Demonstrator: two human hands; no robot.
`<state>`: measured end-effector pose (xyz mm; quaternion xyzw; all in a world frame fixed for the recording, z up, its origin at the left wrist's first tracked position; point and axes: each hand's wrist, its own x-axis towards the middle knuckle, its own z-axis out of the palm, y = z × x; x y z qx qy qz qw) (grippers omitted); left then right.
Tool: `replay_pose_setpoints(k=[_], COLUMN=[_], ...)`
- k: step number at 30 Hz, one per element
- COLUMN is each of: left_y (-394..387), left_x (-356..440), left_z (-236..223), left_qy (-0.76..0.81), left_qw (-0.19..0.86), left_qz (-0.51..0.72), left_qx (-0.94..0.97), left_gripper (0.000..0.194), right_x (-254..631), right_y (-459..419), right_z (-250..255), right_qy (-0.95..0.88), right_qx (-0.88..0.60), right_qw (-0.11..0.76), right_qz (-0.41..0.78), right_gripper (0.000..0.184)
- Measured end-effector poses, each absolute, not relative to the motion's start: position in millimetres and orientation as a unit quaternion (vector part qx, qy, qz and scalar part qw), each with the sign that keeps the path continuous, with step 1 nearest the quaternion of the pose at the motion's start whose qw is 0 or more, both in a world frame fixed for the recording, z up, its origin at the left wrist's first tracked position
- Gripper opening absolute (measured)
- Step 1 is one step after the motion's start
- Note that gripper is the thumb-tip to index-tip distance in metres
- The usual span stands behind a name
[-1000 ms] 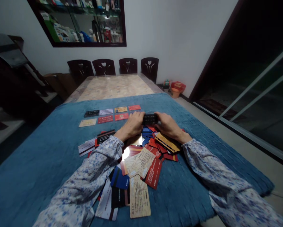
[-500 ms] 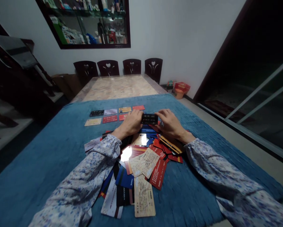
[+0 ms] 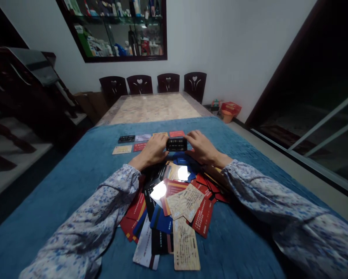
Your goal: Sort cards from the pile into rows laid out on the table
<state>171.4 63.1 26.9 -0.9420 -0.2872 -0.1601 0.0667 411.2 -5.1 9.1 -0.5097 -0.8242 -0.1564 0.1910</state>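
A black card [image 3: 176,144] with pale print is held up between both hands, its printed face towards me. My left hand [image 3: 152,151] pinches its left edge, and my right hand [image 3: 202,148] grips its right edge. Below them lies a loose heap of cards, among them a red card [image 3: 203,217], a blue card [image 3: 161,219] and a beige card [image 3: 186,244]. Beyond my hands, cards lie in rows: a black card [image 3: 126,139], a silver card [image 3: 142,137] and a red card [image 3: 177,133] in the far row, a beige card [image 3: 122,149] in the near row. My left hand hides part of the rows.
A blue cloth [image 3: 83,174] covers the near part of the table; its stone top [image 3: 150,104] shows at the far end. Dark chairs [image 3: 139,84] stand behind it. Glare spots lie on the heap. On the floor at right is an orange bin [image 3: 227,116].
Both hands, still holding the black card, have shifted left relative to the card rows. The card now covers part of the near row. My view has turned slightly left.
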Motion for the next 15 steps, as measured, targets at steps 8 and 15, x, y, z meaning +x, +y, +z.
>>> replay_pose_setpoints(k=[8,15], left_y=[74,90], left_x=[136,105], left_z=[39,41], left_qy=[-0.331,-0.359], left_qw=[0.079,0.084], left_qz=[-0.108,-0.089], left_qx=[-0.934,-0.925], left_gripper=[0.044,0.041], right_x=[377,344], right_y=[27,49], right_z=[15,20], right_qy=[-0.837,-0.851], right_qx=[-0.498,-0.486], right_qw=[0.183,0.171], right_qz=[-0.136,-0.105], right_gripper=[0.054,0.048])
